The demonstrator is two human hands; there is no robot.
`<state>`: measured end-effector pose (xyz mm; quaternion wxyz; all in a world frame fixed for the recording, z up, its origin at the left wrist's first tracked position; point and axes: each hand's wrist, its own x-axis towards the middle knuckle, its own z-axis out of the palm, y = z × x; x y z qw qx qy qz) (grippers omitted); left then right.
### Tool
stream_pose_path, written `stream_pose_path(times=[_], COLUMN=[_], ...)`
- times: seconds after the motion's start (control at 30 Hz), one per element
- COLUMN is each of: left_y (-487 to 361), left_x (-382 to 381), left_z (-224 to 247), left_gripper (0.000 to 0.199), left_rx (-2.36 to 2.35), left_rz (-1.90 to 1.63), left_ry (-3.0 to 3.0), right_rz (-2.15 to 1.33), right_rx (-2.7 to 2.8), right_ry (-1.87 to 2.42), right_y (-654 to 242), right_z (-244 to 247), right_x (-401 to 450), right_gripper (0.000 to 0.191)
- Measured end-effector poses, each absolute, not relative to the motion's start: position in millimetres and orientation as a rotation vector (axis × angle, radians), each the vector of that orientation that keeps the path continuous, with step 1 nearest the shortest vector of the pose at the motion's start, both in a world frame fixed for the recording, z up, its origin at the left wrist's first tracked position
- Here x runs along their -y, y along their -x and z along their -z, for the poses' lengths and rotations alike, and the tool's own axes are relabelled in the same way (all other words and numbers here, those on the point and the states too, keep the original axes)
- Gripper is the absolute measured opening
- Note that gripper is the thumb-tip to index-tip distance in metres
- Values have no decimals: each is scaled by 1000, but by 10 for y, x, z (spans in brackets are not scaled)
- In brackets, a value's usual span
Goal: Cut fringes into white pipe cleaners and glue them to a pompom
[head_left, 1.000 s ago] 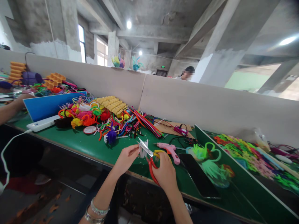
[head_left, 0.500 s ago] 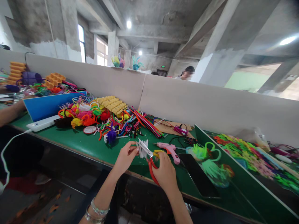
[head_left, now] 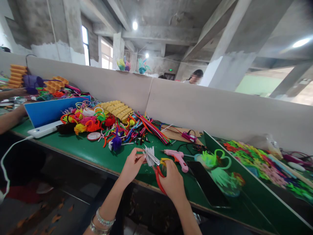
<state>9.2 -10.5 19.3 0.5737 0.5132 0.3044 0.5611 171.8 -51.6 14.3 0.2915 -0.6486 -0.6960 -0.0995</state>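
My right hand (head_left: 172, 178) is closed around the scissors (head_left: 158, 173), which have one red and one yellow handle loop. Their blades are parted and point up and left, towards my left fingertips. My left hand (head_left: 133, 164) pinches a white pipe cleaner piece at the blades, mostly hidden by the fingers. Several short white pipe cleaner pieces (head_left: 150, 151) lie in a row behind and under the blades. Just right of the scissors is a pink glue gun (head_left: 179, 159).
Colourful pipe cleaners (head_left: 154, 129) and finished bits heap at the back left, beside a yellow egg-carton sheet (head_left: 118, 109). A black phone (head_left: 207, 184) and green pipe cleaner pieces (head_left: 222, 178) lie right, before a divider (head_left: 244, 166). A co-worker's arms (head_left: 12, 119) show far left.
The scissors and my hands have barely shifted, with the blades slightly closer together. At far left, a co-worker's hand with a purple piece has moved right and up.
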Motion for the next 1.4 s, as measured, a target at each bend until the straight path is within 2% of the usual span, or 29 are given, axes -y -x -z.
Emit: stream_pose_path(times=[0.57, 1.4], left_y=[-93, -103], left_x=[97, 89], left_z=[-206, -209], left_gripper=[30, 28], left_rx=[-683, -672], left_rz=[-1317, -1333], left_ry=[-1131, -1130], right_rz=[185, 162], right_rx=[1873, 1878], right_ry=[1782, 1806], right_y=[-1659, -1660], right_z=[-208, -195], right_x=[560, 552], right_gripper=[21, 19])
